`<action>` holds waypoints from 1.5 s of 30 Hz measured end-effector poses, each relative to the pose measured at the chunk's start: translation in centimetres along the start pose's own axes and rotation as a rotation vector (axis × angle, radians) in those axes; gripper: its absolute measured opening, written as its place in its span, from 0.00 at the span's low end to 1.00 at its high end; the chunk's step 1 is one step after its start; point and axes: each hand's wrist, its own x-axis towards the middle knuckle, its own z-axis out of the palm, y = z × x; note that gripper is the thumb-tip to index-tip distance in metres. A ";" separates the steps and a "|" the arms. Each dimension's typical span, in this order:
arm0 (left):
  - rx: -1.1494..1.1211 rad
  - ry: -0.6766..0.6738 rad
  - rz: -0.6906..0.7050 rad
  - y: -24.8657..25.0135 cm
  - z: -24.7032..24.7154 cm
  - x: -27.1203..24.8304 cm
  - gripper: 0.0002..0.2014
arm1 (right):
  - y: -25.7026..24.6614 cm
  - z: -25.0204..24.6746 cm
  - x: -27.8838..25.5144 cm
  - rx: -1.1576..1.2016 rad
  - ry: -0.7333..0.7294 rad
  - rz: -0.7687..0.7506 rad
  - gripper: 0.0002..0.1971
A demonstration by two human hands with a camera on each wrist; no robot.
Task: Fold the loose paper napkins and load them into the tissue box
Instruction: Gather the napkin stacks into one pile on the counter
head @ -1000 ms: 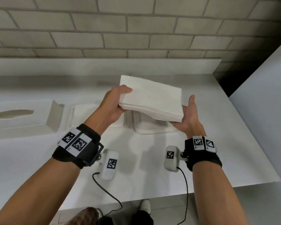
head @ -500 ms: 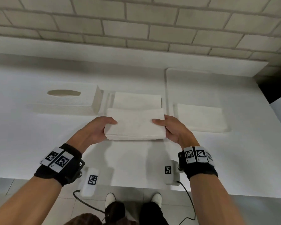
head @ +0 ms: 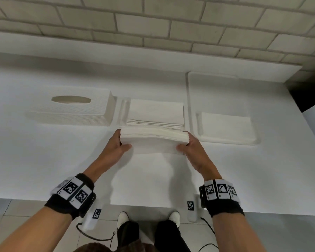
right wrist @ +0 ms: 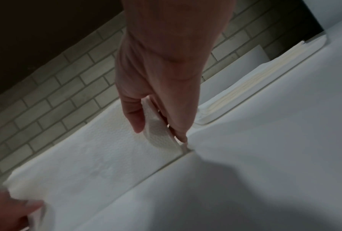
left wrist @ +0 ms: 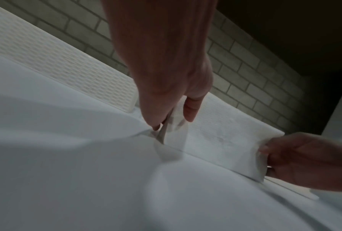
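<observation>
A thick stack of white paper napkins (head: 154,138) stands on its long edge on the white table, just in front of the open box base. My left hand (head: 123,140) grips its left end and my right hand (head: 185,143) grips its right end, thumbs on the near face. In the left wrist view the left hand (left wrist: 172,118) pinches the stack (left wrist: 221,137); in the right wrist view the right hand (right wrist: 160,125) does the same to the stack (right wrist: 99,156). The white tissue box cover (head: 71,110) with an oval slot lies at left. Beside it the box base (head: 123,113) holds folded napkins (head: 155,113).
A shallow white tray (head: 224,88) at the right holds another flat pile of napkins (head: 225,127). A brick wall and a raised ledge run along the back. The table's front edge is near my wrists and its right edge lies beyond the tray.
The stack, held in the air over the right pile a second ago, came left and down to the table in front of the box base and now stands on edge between both hands.
</observation>
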 end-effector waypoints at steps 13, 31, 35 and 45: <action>0.031 0.056 0.124 -1.4 0.0 0.0 0.21 | 1.3 0.0 -1.4 -0.013 0.023 -0.068 0.20; -0.058 0.231 0.145 6.7 -0.2 4.3 0.08 | -5.4 -1.1 2.9 0.017 0.304 -0.114 0.14; -0.131 0.216 -0.032 10.1 -0.8 8.6 0.09 | -8.0 -1.3 7.0 -0.038 0.402 -0.036 0.10; -0.012 0.327 -0.259 8.9 0.3 13.1 0.04 | -6.4 -0.7 11.3 -0.223 0.438 0.136 0.08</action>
